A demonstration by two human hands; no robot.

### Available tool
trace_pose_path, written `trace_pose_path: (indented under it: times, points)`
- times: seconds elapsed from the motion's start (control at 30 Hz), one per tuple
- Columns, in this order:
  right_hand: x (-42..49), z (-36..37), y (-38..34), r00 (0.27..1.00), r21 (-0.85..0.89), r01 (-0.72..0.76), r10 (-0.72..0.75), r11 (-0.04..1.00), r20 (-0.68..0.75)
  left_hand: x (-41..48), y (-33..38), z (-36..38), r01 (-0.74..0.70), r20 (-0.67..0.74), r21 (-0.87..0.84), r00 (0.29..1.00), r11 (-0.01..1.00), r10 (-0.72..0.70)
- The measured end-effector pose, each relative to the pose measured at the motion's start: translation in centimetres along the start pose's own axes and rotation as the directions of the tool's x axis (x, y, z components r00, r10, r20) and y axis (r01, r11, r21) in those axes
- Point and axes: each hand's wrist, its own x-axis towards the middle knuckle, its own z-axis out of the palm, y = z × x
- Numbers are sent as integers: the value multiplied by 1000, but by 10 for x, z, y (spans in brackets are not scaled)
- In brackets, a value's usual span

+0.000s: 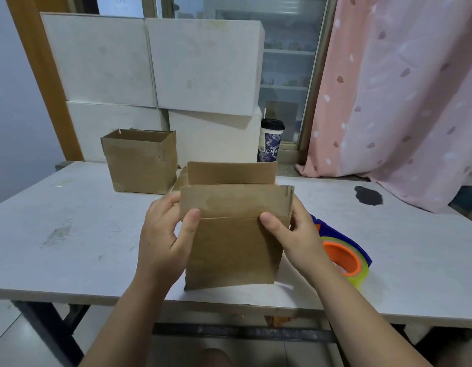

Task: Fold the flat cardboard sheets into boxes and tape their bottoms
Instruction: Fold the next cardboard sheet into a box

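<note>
Box stands on the table near its front edge — left hand and right hand each grip a side, thumbs pressed on the front crease. Tape lies just right of it; a second box stands behind.

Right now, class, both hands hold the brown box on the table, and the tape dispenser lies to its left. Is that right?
Not quite. The head view shows the tape dispenser lying to the right of the brown box, partly behind the right hand. The rest stands: the left hand and right hand hold the box on the table.
</note>
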Motion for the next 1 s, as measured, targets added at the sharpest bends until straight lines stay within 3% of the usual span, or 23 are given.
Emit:
trace_pose_path:
  times: [0.13, 0.33, 0.6, 0.77, 1.0]
  points:
    - [2, 1, -3, 999, 108, -19, 16, 994, 29, -3, 8, 6, 134, 2, -165, 991, 977, -136]
    - [13, 14, -6, 984, 192, -74, 102, 979, -143, 3, 13, 9, 276, 9, -400, 955, 874, -298]
    - [20, 12, -14, 983, 257, -143, 168, 956, -80, 11, 10, 9, 431, 205, -436, 902, 790, -379]
    - [19, 13, -17, 967, 293, -171, 217, 941, -132, 11, 12, 9, 426, 197, -412, 905, 805, -378]
    - [12, 18, -16, 962, 204, -154, 193, 967, -190, 11, 14, 8, 404, 146, -311, 915, 860, -377]
